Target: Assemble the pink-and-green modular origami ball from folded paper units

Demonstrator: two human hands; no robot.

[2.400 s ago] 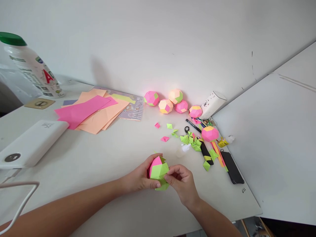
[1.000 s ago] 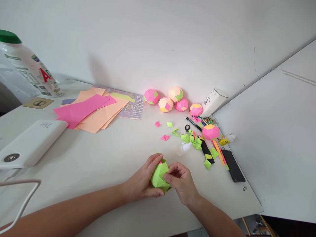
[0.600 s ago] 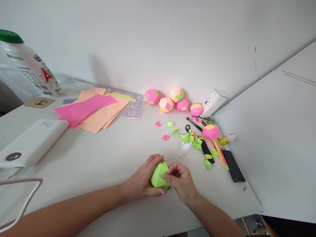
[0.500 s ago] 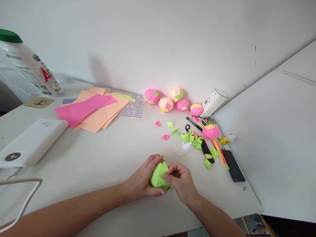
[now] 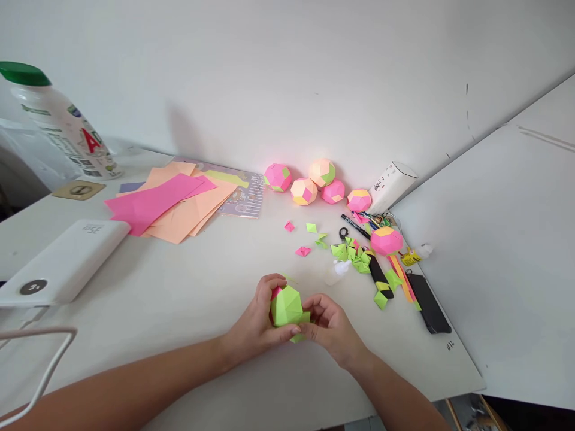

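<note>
A faceted green paper ball point(image 5: 287, 306) with a bit of pink showing is held just above the white table. My left hand point(image 5: 249, 326) wraps round its left side, thumb along the lower front. At its lower right edge, my right hand point(image 5: 335, 332) pinches a green flap between thumb and fingers; the exact contact is partly hidden. Beyond the hands stands a small translucent bottle with a white tip point(image 5: 339, 269). Folded green paper pieces point(image 5: 353, 254) lie behind it in a loose heap, and a folded pink piece point(image 5: 303, 251) lies to their left.
Several pink, peach and green paper balls point(image 5: 277, 178) rest along the wall. Paper sheets point(image 5: 179, 209), a white power bank point(image 5: 67, 260) and a green-capped bottle point(image 5: 74, 129) occupy the left. A cutter point(image 5: 380, 276), a black phone-like object point(image 5: 429, 302) and a yellow glue bottle point(image 5: 411, 256) lie right.
The green ball has been turned in my hands, showing different facets. My left thumb has shifted up, and my right fingers have moved from its front face to its lower right edge.
</note>
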